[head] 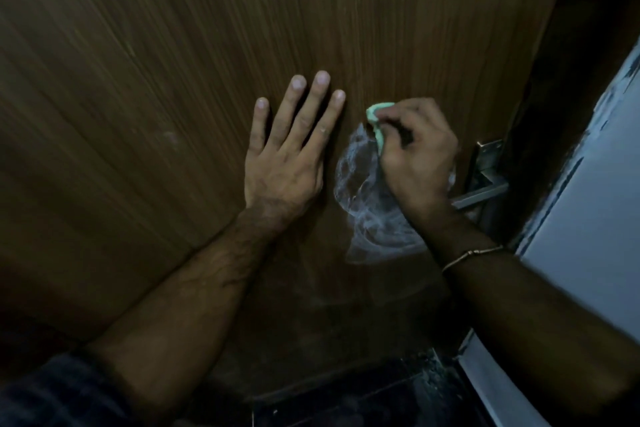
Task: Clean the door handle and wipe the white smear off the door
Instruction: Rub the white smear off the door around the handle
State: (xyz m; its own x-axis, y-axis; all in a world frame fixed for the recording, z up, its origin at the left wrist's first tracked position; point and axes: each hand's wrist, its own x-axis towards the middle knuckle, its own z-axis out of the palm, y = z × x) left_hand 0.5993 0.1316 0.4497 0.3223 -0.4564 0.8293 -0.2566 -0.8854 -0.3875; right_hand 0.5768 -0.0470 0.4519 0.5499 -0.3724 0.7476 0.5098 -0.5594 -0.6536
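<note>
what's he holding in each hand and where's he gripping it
The right hand grips a green cloth, bunched in its fingers, one edge showing. The left hand holds nothing, flat on the door.

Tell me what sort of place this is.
Probably a dim indoor doorway, perhaps in a home. A wood-grain door with a metal lever handle fills the view, a pale wall stands beside it, and dark flooring lies below.

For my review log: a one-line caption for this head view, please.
Left hand flat on the wooden door; right hand rubs a green cloth over the white smear beside the handle.
</note>
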